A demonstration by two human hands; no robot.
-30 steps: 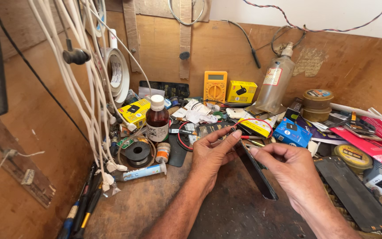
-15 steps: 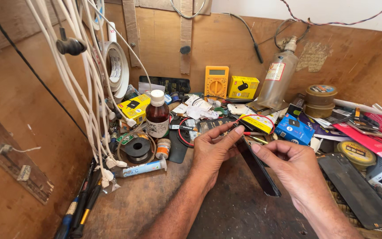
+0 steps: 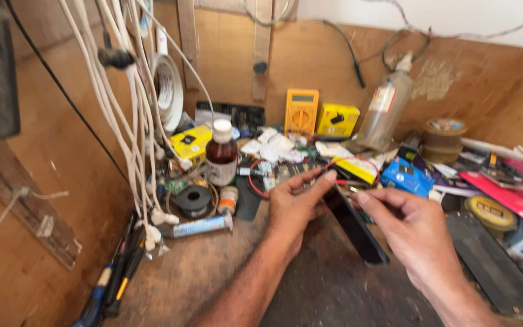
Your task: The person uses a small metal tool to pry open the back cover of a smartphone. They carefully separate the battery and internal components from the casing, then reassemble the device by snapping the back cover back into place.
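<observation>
Both hands, left hand [image 3: 295,203] and right hand [image 3: 410,233], pinch the thin black phone [image 3: 355,227] by its edges; likely light, rigid, slippery, glass fragile.

Between my left hand [image 3: 295,203] and my right hand [image 3: 416,233] I hold a flat, glossy black phone panel [image 3: 353,225]. My wooden bench wall [image 3: 334,66] is warm orange-brown. Against it I see an orange-yellow multimeter [image 3: 301,112] with a grey screen, beside a bright yellow box [image 3: 336,119] with a black mark. A dark brown glass bottle [image 3: 221,154] wears a white cap and a pale label. White cables [image 3: 125,109] hang at my left, a blue carton [image 3: 407,177] sits at my right, and a red-pink flat packet [image 3: 506,194] lies further right.
</observation>
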